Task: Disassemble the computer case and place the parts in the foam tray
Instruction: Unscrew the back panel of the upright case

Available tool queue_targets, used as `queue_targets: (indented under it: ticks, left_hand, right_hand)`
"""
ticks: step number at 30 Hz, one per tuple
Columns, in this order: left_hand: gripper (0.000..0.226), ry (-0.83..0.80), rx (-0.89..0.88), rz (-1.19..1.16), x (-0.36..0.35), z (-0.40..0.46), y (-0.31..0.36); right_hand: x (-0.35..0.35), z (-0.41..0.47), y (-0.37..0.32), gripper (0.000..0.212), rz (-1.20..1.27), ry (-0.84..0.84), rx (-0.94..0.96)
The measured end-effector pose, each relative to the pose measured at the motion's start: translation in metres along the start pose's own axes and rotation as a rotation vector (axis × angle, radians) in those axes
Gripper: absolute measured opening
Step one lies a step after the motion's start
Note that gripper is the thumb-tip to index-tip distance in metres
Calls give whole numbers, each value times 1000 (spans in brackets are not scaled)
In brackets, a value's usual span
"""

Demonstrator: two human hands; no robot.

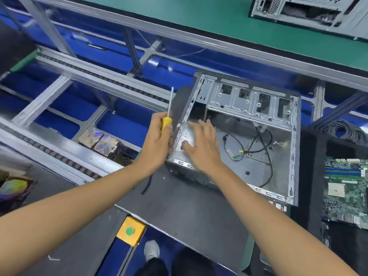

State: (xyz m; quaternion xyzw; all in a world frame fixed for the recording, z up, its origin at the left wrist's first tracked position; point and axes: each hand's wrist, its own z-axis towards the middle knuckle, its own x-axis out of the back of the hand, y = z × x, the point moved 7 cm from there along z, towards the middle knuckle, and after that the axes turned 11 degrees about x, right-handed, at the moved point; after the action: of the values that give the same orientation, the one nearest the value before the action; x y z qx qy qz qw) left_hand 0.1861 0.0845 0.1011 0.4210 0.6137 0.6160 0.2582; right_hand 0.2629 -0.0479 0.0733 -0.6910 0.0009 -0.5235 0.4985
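Observation:
An open metal computer case (pixel 258 108) lies on its side on a dark mat (pixel 179 206), with loose cables (pixel 258 144) on its floor. A silver power supply (pixel 184 136) sits in its near-left corner. My right hand (pixel 201 140) rests flat on top of the power supply, fingers spread. My left hand (pixel 159 140) grips a yellow-handled screwdriver (pixel 168 112), shaft pointing up, just outside the case's left wall. A green motherboard (pixel 346 188) lies in the black foam tray (pixel 310 176) at the right.
A conveyor frame with metal rails (pixel 79 80) runs along the left over blue bins. A yellow box with a green button (pixel 130 231) sits at the bench edge. Another case (pixel 308 10) stands on the green shelf behind. Coiled black cables (pixel 346 132) lie at the far right.

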Motion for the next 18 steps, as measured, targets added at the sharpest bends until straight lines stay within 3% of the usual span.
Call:
queue_targets:
  ticks: [7, 14, 18]
  left_hand:
    - [25, 185, -24, -41, 39, -80, -64]
    - [14, 52, 188, 157, 13, -150, -155]
    - [10, 97, 263, 290, 4, -152, -176]
  right_hand:
    - [-15, -1, -11, 60, -169, -10, 33]
    - [-12, -2, -18, 50, -184, 39, 50]
    - [-11, -2, -19, 56, -189, 51, 40]
